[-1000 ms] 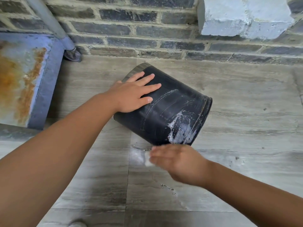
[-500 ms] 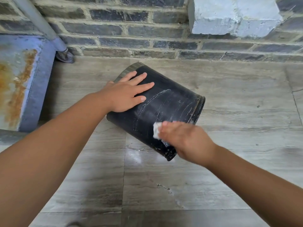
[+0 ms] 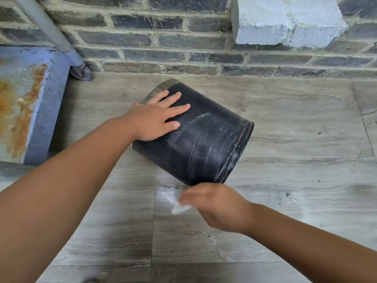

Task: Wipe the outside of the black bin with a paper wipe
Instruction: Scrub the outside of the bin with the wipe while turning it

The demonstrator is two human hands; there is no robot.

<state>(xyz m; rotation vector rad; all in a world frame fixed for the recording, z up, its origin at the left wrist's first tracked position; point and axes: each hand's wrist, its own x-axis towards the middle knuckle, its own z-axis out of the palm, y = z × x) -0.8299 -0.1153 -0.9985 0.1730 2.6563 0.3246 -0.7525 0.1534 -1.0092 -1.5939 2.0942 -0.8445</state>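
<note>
- Grey wood-grain floor tiles run up to a dark brick wall at the far side; a pale painted block juts from the wall at far right, and a rusty blue metal panel with a grey pipe stands at far left.
- Compared with half a second ago, the right hand has come off the bin's side and now sits nearer the camera, just below the bin's near edge; it is blurred with motion. The foam patch seen a second ago near the base is reduced to thin curved streaks.
- Lying on its side in the middle of the floor, the black bin has its long axis running from far left to near right: the grey-rimmed open mouth points far left toward the wall, the closed base points near right. Its base rim carries whitish residue.
- Reaching in from the near left, the left hand lies flat with fingers spread on the bin's upper side near the mouth, pressing rather than gripping.
- Reaching in from the near right, the right hand is closed around the paper wipe, whose white corner sticks out to the left of the fingers above the floor.
- A wet sheen marks the floor just beneath the bin's near edge.
</note>
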